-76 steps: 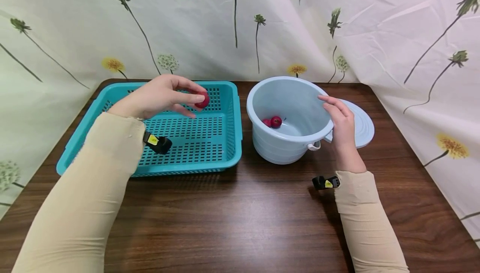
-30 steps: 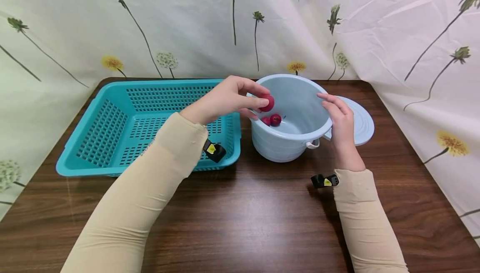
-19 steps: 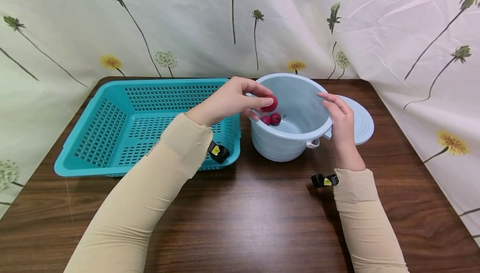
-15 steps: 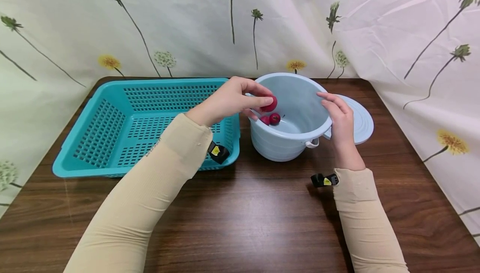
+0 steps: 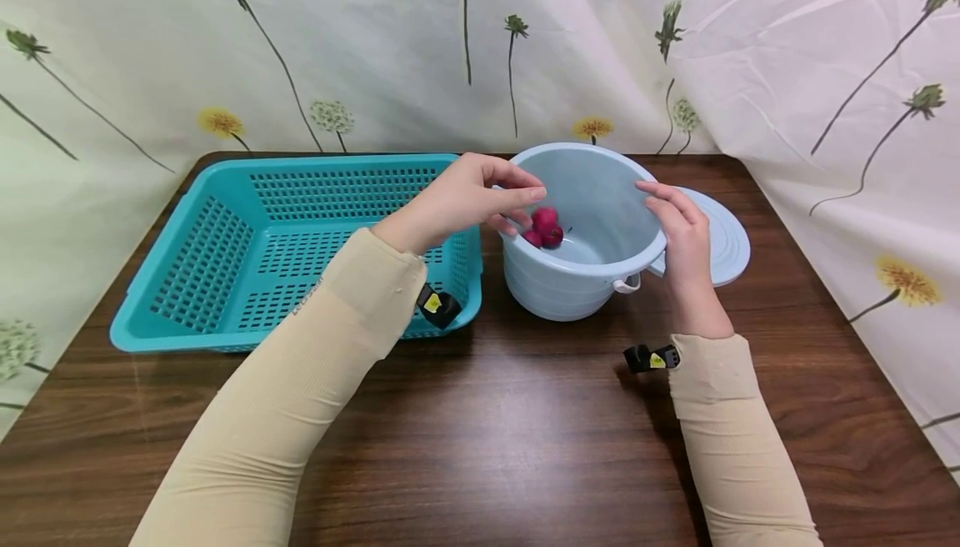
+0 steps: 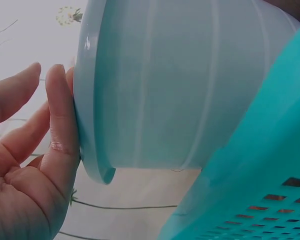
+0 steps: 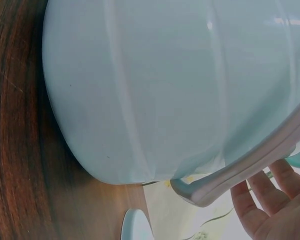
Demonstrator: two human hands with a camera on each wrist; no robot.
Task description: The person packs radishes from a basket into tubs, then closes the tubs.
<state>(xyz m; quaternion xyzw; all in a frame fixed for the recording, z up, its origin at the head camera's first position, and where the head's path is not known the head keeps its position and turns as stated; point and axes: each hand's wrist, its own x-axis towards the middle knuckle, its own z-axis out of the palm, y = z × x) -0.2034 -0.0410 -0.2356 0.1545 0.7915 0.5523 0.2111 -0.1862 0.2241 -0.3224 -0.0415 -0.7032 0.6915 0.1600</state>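
My left hand (image 5: 483, 197) is over the left rim of a pale blue lidless bucket (image 5: 558, 293), thumb and fingers apart and holding nothing. In the left wrist view, its fingers (image 6: 60, 115) lie right along the rim. Low inside the bucket, three small round red fruits (image 5: 545, 218) sit bunched at the left, the nearest one partly hidden by the rim. My right hand (image 5: 684, 238) rests at the right side of the rim, with fairly straight fingers. In the right wrist view, those fingers (image 7: 262, 192) are beside the bucket's handle (image 7: 240, 175).
A turquoise slotted basket (image 5: 225, 259) stands left of the bucket, partly under my left forearm. Behind the right hand lies the round pale blue lid (image 5: 723, 238). The brown wooden table (image 5: 495, 447) meets a flowered cloth (image 5: 420, 47) at the back.
My left hand has carried a red fruit from over the basket to the bucket and let it go. It now lies with the two others. The right hand stays at the rim.
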